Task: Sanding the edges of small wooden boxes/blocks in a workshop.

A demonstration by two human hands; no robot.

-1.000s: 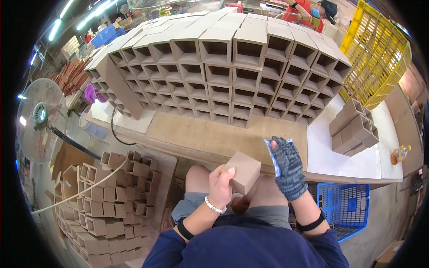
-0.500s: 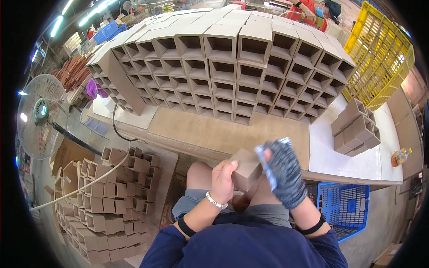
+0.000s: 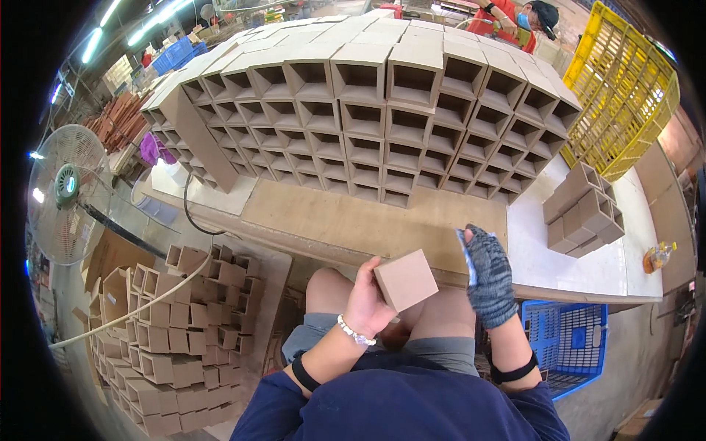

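My left hand, bare with a white bead bracelet, grips a plain brown box from its left side above my lap. The box is tilted, with one smooth closed face toward me. My right hand wears a dark grey knit glove and is raised to the right, apart from the box. Against its palm side it holds a thin pale blue and white sheet; most of that sheet is hidden by the glove. Beyond both hands, a wall of similar open-ended boxes stands on the wooden worktable.
A smaller box stack and an amber bottle stand on the table's right. Below are a blue crate and, left, a heap of boxes. A fan stands left; a yellow crate leans right. Another person works behind.
My right hand with the sheet has moved off the box to the right. My left hand has turned the box so a broad face shows.
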